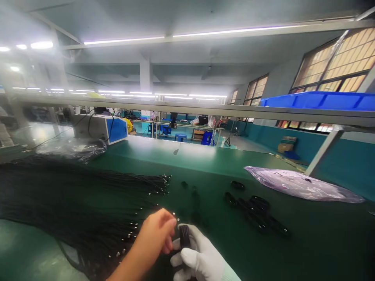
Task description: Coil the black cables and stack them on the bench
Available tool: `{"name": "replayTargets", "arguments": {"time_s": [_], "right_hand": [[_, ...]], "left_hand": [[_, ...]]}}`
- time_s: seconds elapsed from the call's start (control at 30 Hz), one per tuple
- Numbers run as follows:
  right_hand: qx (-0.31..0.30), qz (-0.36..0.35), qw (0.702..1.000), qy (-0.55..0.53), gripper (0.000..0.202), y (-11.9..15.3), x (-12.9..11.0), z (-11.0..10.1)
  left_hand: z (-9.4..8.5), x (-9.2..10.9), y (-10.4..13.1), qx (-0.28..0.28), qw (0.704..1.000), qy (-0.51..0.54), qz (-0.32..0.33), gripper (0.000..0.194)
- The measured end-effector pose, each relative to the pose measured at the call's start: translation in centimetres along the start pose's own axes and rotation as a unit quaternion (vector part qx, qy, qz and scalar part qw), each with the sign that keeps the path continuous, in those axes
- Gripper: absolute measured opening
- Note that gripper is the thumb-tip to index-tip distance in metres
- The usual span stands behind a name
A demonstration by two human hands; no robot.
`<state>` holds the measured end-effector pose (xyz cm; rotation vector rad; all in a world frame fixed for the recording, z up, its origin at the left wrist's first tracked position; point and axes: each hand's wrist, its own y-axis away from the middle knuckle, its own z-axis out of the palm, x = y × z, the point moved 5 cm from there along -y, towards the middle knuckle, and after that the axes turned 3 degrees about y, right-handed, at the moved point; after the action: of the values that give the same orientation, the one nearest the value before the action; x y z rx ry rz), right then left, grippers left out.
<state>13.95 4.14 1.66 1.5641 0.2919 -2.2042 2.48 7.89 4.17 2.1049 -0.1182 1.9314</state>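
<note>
My left hand [159, 230] is bare, its fingers curled together just left of my right hand. Small pale tips show beside its thumb, but what the fingers hold is hidden. My right hand [202, 251] wears a white glove and grips a small black cable coil [184, 236], its strands side by side. Left of the hands, a wide spread of black cables [73, 199] lies on the green table [216, 246], many ending in small whitish connectors. To the right sits a loose pile of coiled black cables [258, 210].
A clear plastic bag [301, 185] lies at the right, and another crumpled plastic bag [76, 148] at the back left. Behind it stands a blue and grey machine [102, 128]. A metal shelf rail [187, 104] crosses above the table, bearing a blue tray [322, 101].
</note>
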Motion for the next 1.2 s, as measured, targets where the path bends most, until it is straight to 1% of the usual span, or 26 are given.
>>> {"name": "replayTargets", "arguments": {"time_s": [0.03, 0.1, 0.17, 0.23, 0.33, 0.4, 0.47, 0.5, 0.53, 0.57, 0.67, 0.7, 0.73, 0.77, 0.8, 0.83, 0.87, 0.9, 0.93, 0.97, 1.0, 1.03, 1.1, 1.2], "right_hand": [[-0.010, 0.003, 1.000, -0.004, 0.058, 0.1, -0.1, 0.1], [-0.028, 0.011, 1.000, 0.004, 0.058, 0.3, -0.4, 0.4], [-0.043, 0.016, 0.999, 0.002, 0.059, 0.5, -0.6, 1.0], [-0.053, 0.022, 0.998, -0.030, 0.052, 0.5, -0.8, 1.5], [-0.067, 0.025, 0.994, -0.084, 0.041, 0.6, -0.8, 2.0], [-0.059, 0.028, 0.993, -0.096, 0.042, 0.5, -0.7, 1.9], [-0.036, 0.039, 0.995, -0.083, 0.044, 0.4, -0.4, 1.4], [-0.026, 0.046, 0.996, -0.073, 0.045, 0.4, -0.3, 1.3], [-0.025, 0.050, 0.996, -0.068, 0.045, 0.5, -0.3, 1.2], [-0.032, 0.053, 0.996, -0.072, 0.044, 0.5, -0.2, 1.3], [-0.063, 0.047, 0.992, -0.100, 0.040, 0.6, -0.1, 1.6], [-0.061, 0.048, 0.992, -0.101, 0.041, 0.6, 0.1, 1.6], [-0.055, 0.049, 0.992, -0.098, 0.042, 0.6, 0.2, 1.6], [-0.046, 0.052, 0.993, -0.100, 0.043, 0.6, 0.4, 1.5], [-0.039, 0.055, 0.992, -0.109, 0.043, 0.5, 0.5, 1.4], [-0.038, 0.055, 0.990, -0.121, 0.041, 0.5, 0.6, 1.3], [-0.042, 0.053, 0.989, -0.128, 0.041, 0.5, 0.6, 1.3], [-0.044, 0.051, 0.990, -0.125, 0.041, 0.5, 0.6, 1.2], [-0.045, 0.052, 0.992, -0.109, 0.042, 0.4, 0.6, 1.1], [-0.047, 0.053, 0.994, -0.084, 0.045, 0.4, 0.6, 1.0], [-0.049, 0.052, 0.996, -0.059, 0.050, 0.3, 0.7, 0.8], [-0.050, 0.050, 0.997, -0.041, 0.055, 0.3, 0.7, 0.6], [-0.054, 0.040, 0.997, -0.029, 0.063, 0.0, 0.9, 0.3], [-0.058, 0.029, 0.998, -0.011, 0.064, -0.4, 1.0, 0.2]], "left_hand": [[0.1, -0.5, 0.3, -0.012, 1.000, 0.012, -0.009, 0.024], [0.6, -1.7, 0.8, -0.056, 0.997, 0.041, -0.025, 0.024], [1.0, -2.7, 1.1, -0.088, 0.993, 0.079, -0.017, 0.027], [1.1, -3.3, 1.2, -0.096, 0.989, 0.114, -0.005, 0.030], [1.3, -3.6, 1.2, -0.098, 0.985, 0.139, -0.008, 0.032], [1.3, -3.5, 1.1, -0.076, 0.989, 0.128, -0.008, 0.031], [1.1, -3.6, 1.1, -0.040, 0.995, 0.096, -0.009, 0.028], [1.0, -3.7, 1.0, -0.032, 0.996, 0.083, -0.013, 0.027], [1.0, -3.8, 0.9, -0.036, 0.996, 0.079, -0.016, 0.026], [1.1, -3.8, 0.9, -0.055, 0.995, 0.087, -0.018, 0.025], [1.3, -3.6, 1.0, -0.126, 0.984, 0.123, -0.018, 0.024], [1.2, -3.4, 1.1, -0.137, 0.985, 0.104, -0.023, 0.023], [1.0, -3.2, 1.3, -0.134, 0.989, 0.059, -0.026, 0.022], [0.6, -2.9, 1.5, -0.110, 0.994, -0.009, -0.018, 0.021], [0.0, -2.4, 1.6, -0.067, 0.994, -0.090, 0.007, 0.017], [-0.5, -1.8, 1.9, -0.016, 0.984, -0.170, 0.050, 0.012], [-0.8, -1.1, 2.2, 0.033, 0.964, -0.240, 0.108, 0.014], [-0.9, -0.4, 2.5, 0.072, 0.937, -0.293, 0.175, 0.026], [-0.8, -0.1, 2.8, 0.095, 0.909, -0.329, 0.238, 0.036], [-0.6, 0.1, 3.0, 0.104, 0.885, -0.348, 0.290, 0.040], [-0.4, 0.0, 3.1, 0.102, 0.870, -0.354, 0.328, 0.037], [-0.3, -0.1, 3.1, 0.099, 0.862, -0.349, 0.353, 0.032], [-0.4, -0.2, 2.9, 0.092, 0.865, -0.327, 0.370, 0.028], [-0.5, 0.0, 2.3, 0.057, 0.886, -0.309, 0.340, 0.033]]}}
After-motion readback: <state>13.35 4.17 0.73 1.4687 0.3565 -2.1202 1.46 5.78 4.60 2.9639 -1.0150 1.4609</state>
